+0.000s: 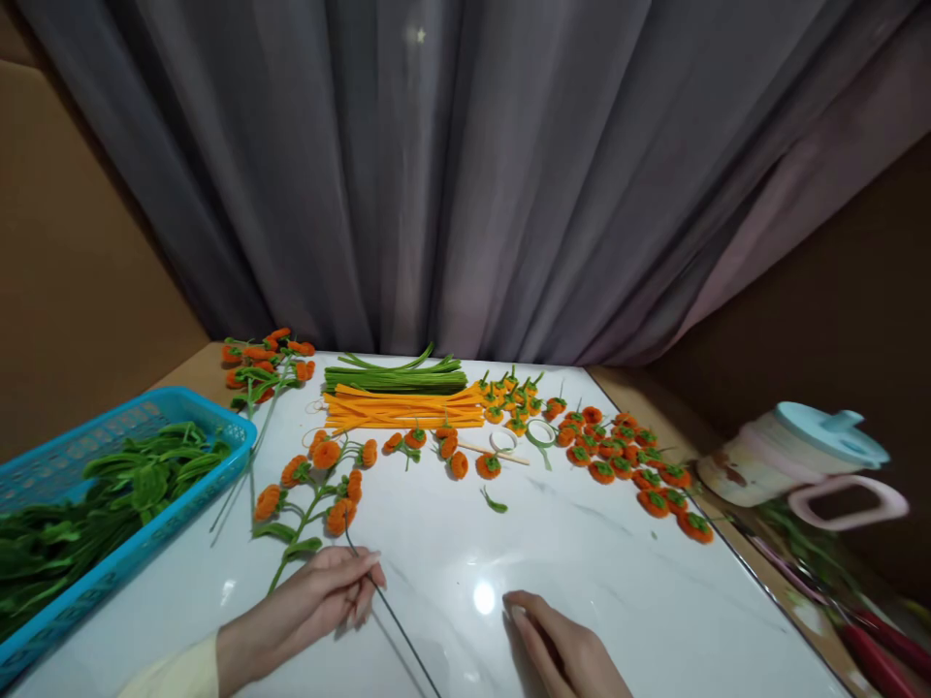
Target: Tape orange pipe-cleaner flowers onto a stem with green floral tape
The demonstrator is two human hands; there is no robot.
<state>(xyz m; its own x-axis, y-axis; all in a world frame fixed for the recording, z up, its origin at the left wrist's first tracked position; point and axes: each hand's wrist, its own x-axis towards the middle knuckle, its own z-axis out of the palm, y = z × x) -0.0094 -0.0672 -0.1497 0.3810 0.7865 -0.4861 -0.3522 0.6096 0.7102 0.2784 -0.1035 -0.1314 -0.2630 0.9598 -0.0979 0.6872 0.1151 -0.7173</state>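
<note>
above the white tabletop (429, 519), the left hand (327, 591) pinches a dark wire (399, 623); the right hand (563, 642) curls, i can't tell on what. wire-handling seems the step, likely needing steadiness next.

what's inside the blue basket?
Fuzzy green leaf pieces lie heaped in the blue basket. Anything beneath the heap is covered, so I can't tell what's there. The basket's left end is cut off by the frame.
</note>
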